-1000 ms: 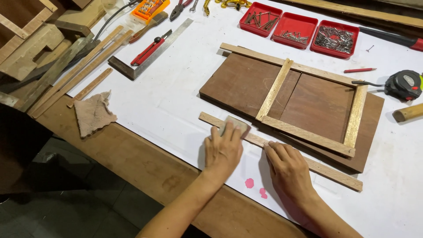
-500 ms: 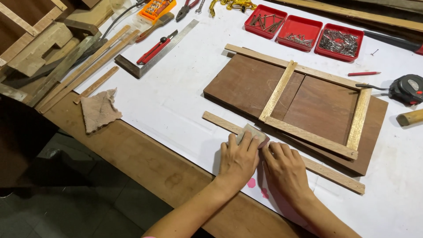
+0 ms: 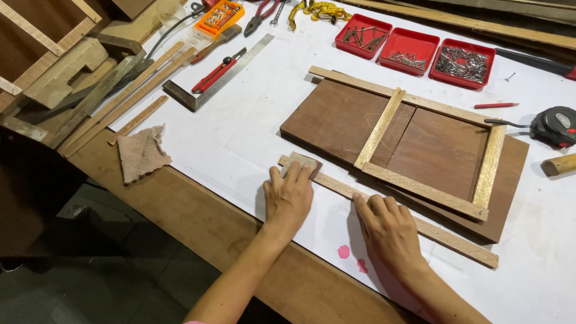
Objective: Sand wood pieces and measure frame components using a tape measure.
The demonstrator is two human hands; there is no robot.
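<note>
Now the sanding block (image 3: 301,162), pressed flat under the left hand (image 3: 289,198), has been slid leftward along the strip (image 3: 384,210), pinned by the right hand (image 3: 389,231) with fingers spread.

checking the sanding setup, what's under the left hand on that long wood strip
A small sanding pad lies under the left hand, pressed on the end of the long wood strip. Only the pad's far edge shows past the fingertips; the rest, and the strip beneath it, are covered.
</note>
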